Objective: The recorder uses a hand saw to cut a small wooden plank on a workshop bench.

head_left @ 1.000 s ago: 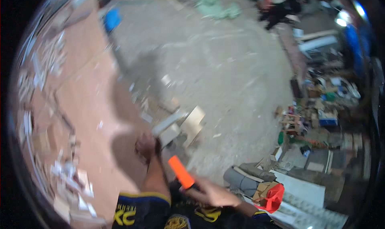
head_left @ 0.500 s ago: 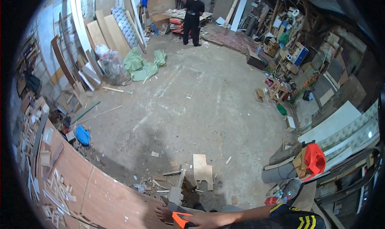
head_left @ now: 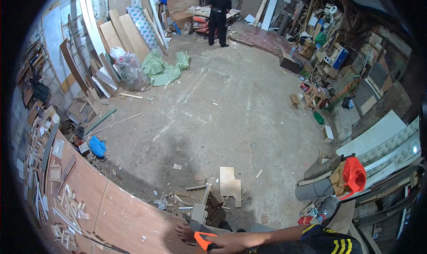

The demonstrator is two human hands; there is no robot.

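- We see our right hand point(head_left: 231, 243) wrapped around an orange-handled tool point(head_left: 202, 240) at the lower edge, over the brown worktop point(head_left: 129, 218); the working end is hidden.
- Our left hand point(head_left: 184, 231) rests at the worktop edge just beside the tool; whether it is open or grips anything we cannot tell.
- Risk, as we judge it: the two hands sit close, so a slip could bring the tool onto the left fingers.
- Risk: offcuts point(head_left: 202, 200) litter the floor below, a trip hazard.
- Count: one tool, two hands, one other person point(head_left: 219, 16) far off, one red bag point(head_left: 354, 176).

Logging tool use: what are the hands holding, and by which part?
The right hand grips an orange-handled tool at its handle; left hand unclear.
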